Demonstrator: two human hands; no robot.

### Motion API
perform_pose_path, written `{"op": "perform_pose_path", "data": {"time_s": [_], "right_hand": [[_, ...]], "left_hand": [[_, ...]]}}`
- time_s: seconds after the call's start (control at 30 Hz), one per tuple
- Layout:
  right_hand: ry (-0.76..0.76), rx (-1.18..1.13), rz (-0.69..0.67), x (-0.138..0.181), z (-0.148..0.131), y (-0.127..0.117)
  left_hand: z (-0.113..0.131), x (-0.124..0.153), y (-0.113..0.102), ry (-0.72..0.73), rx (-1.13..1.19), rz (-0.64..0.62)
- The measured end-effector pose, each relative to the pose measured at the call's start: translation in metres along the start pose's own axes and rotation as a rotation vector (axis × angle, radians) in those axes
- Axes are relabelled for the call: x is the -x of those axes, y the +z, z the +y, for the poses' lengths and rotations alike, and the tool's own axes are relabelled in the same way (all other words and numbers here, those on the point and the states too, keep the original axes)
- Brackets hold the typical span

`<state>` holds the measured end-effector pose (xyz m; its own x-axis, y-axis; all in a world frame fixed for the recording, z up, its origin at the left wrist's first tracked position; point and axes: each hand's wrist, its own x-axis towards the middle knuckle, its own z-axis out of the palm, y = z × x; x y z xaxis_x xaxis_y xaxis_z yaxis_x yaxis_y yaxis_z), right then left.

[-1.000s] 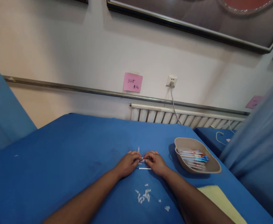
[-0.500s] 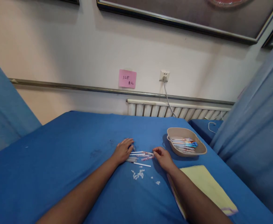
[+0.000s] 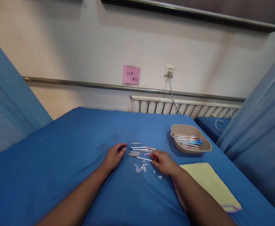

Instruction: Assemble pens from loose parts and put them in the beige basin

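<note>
Pen parts lie spread on the blue cloth between my hands. My left hand (image 3: 114, 155) rests left of them, fingers slightly curled and thumb apart, with nothing visible in it. White pen refills (image 3: 138, 149) with dark tips lie just beyond its fingertips. My right hand (image 3: 164, 162) has its thumb and fingers closed at the right end of a lower white refill (image 3: 144, 158). Clear pen barrels (image 3: 134, 153) lie among the refills, and a separate clear barrel (image 3: 136, 143) lies above them. Pinkish pen barrels (image 3: 148, 152) are partly hidden by my right hand.
Small white tips (image 3: 141, 168) lie in a loose pile nearer me. A beige basket (image 3: 191, 150) of pens stands at the right, behind a yellow cloth (image 3: 205, 180). Blue curtains (image 3: 257, 131) hang at both sides, and a radiator (image 3: 165, 106) runs along the wall.
My left hand has drawn back left, off the pen parts, uncovering a clear barrel and the refill tips. My right hand has shifted down to the lower refill. The view has tilted slightly.
</note>
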<state>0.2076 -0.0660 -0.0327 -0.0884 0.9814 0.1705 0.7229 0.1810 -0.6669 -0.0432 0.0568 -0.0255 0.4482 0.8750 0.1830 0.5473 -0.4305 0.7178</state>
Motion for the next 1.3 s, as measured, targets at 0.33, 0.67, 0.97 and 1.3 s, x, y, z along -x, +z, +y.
{"op": "perform_pose_path", "data": {"time_s": [0.33, 0.67, 0.97, 1.3], "right_hand": [[-0.109, 0.355, -0.118, 0.004, -0.032, -0.005], [0.04, -0.215, 0.002, -0.001, 0.0, 0.001], [0.281, -0.714, 0.149, -0.008, 0.01, 0.001], [0.314, -0.82, 0.169, -0.009, 0.01, 0.001]], "left_hand": [[0.006, 0.003, -0.007, 0.029, 0.025, -0.091], [0.003, -0.001, -0.015, -0.077, 0.142, -0.099], [0.011, 0.008, -0.011, 0.036, 0.018, -0.243], [0.026, 0.011, 0.005, 0.239, -0.276, -0.217]]}}
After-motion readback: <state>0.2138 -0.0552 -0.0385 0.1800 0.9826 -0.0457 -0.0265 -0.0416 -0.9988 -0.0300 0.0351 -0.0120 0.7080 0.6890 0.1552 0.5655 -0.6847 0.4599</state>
